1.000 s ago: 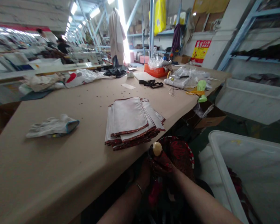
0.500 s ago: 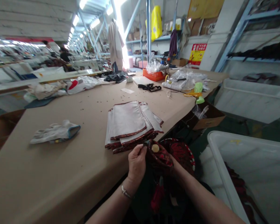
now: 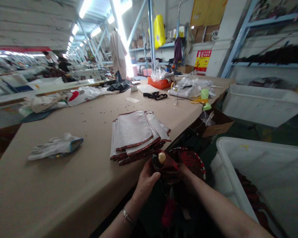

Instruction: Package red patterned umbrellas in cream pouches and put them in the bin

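Note:
Both my hands are at the table's near edge, closed on a dark red patterned fabric piece (image 3: 186,162). My left hand (image 3: 145,180) grips its left side below a small cream round-tipped tool (image 3: 161,157) that pokes up through the cloth. My right hand (image 3: 182,172) is mostly wrapped in the fabric, fingers hidden, holding it from the right. Just beyond them lies a stack of pale grey fabric pieces with dark red edging (image 3: 136,134) on the tan table (image 3: 72,188).
A white work glove (image 3: 55,147) lies at left. A large white plastic bin (image 3: 260,178) holding dark red fabric stands at right. An orange tray (image 3: 159,82), plastic bags (image 3: 191,86), a green tool (image 3: 205,97) and black straps (image 3: 155,96) sit at the far end.
My hands rose with the red fabric from below the table edge up to it. My left hand shifted its grip on the cloth around the cream tool.

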The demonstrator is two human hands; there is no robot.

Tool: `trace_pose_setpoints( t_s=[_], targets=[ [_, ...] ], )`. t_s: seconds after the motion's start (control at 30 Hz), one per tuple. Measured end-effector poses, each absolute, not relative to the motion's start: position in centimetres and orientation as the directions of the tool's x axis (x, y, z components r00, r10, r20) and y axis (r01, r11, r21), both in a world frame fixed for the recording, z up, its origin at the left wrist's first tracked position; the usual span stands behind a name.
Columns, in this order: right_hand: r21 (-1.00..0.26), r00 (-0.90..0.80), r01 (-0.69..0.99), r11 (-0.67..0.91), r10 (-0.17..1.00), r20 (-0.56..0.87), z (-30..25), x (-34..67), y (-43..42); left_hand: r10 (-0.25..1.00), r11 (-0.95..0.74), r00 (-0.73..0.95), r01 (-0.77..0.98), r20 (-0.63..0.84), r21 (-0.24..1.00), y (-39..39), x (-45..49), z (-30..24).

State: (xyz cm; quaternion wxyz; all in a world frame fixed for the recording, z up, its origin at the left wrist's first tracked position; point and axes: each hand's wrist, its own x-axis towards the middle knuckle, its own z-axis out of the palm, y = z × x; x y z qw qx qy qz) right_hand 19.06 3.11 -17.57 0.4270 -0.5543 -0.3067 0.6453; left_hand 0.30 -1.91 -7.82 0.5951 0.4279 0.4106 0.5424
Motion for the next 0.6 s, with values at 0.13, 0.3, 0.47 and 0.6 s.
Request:
trace_pose_setpoints(
  t_s=[0.13, 0.3, 0.47, 0.6],
  targets=[
    [-0.787, -0.138, -0.287, -0.545, 0.837, -0.53, -16.6, 17.6, 3.0, 0.995, 0.041, 0.098, -0.099, -0.031, 0.994, -1.4, -0.2, -7.9],
    [-0.753, -0.264, -0.34, -0.563, 0.826, -0.498, -13.5, 16.8, 3.0, 0.999, -0.052, -0.012, -0.056, 0.051, 0.997, -0.5, -0.4, -5.7],
    [-0.78, -0.253, -0.345, -0.522, 0.852, -0.459, -12.1, 16.8, 3.8, 0.989, -0.13, -0.077, -0.087, 0.124, 0.988, 0.3, 0.2, -3.2],
    [-0.832, -0.103, -0.248, -0.496, 0.868, -0.486, -14.1, 18.1, 3.4, 1.0, 0.002, -0.03, 0.006, -0.002, 1.0, 0.5, 0.0, -5.4]
  ],
)
